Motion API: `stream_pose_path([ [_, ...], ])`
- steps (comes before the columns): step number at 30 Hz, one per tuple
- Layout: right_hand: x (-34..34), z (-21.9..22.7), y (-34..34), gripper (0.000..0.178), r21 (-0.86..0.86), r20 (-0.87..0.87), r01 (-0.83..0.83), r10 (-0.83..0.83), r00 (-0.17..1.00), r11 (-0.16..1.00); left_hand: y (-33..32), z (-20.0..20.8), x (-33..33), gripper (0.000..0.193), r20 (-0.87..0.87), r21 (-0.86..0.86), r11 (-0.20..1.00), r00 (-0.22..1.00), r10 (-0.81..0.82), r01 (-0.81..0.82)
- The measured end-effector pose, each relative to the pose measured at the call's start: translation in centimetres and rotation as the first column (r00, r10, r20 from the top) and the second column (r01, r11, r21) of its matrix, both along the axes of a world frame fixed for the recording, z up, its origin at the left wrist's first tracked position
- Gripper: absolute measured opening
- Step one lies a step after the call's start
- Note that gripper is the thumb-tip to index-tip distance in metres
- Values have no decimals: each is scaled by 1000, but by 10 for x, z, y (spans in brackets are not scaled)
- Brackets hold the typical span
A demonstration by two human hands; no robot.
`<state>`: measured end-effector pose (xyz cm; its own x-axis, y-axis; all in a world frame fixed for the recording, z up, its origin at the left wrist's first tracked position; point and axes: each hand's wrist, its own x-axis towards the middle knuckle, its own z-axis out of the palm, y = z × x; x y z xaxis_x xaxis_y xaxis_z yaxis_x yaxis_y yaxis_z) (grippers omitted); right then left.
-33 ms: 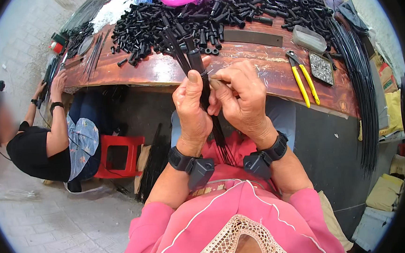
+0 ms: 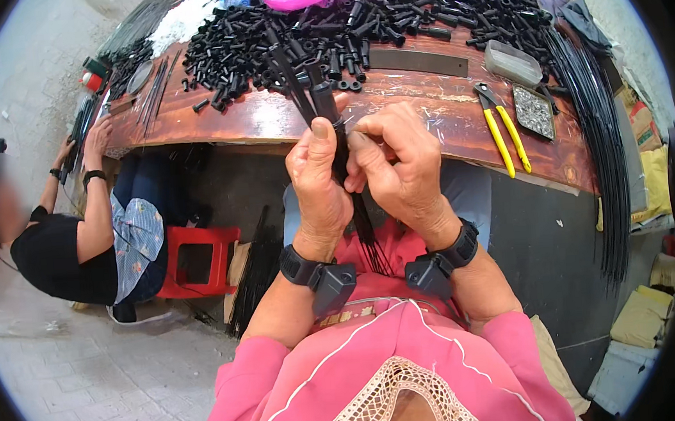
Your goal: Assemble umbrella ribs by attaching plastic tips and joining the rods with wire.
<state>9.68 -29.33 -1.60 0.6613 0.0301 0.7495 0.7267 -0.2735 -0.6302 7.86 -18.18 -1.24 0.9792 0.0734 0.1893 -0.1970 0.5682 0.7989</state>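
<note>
My left hand (image 2: 320, 192) is closed round a bundle of thin black rods (image 2: 366, 236), its thumb pressed along the near side. The rods hang down toward my lap, and more rod ends fan out above the hand. A black tube (image 2: 322, 98) stands up from the top of the same bundle. Against the bundle's right side, my right hand (image 2: 403, 163) pinches with thumb and forefinger just below the tube. Whatever sits between those fingertips is too small to make out. Both hands are over the table's near edge.
On the wooden table (image 2: 426, 130) lie a heap of black tubes (image 2: 263, 47), pliers with yellow handles (image 2: 506, 132), a tray of small metal parts (image 2: 534, 111) and a clear box (image 2: 513, 63). Long black rods (image 2: 605, 176) overhang at right. A co-worker (image 2: 66, 253) sits at left.
</note>
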Motion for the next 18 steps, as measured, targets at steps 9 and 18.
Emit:
stream_pose_path([
  [9,-5,15,-22,20,537,-511,-345,623,592,769,6,-11,7,56,-60,44,998,997,-51,54],
  [18,6,-2,-162,36,-810,-25,483,-843,537,331,5,-12,25,52,-69,3,970,967,-243,244],
])
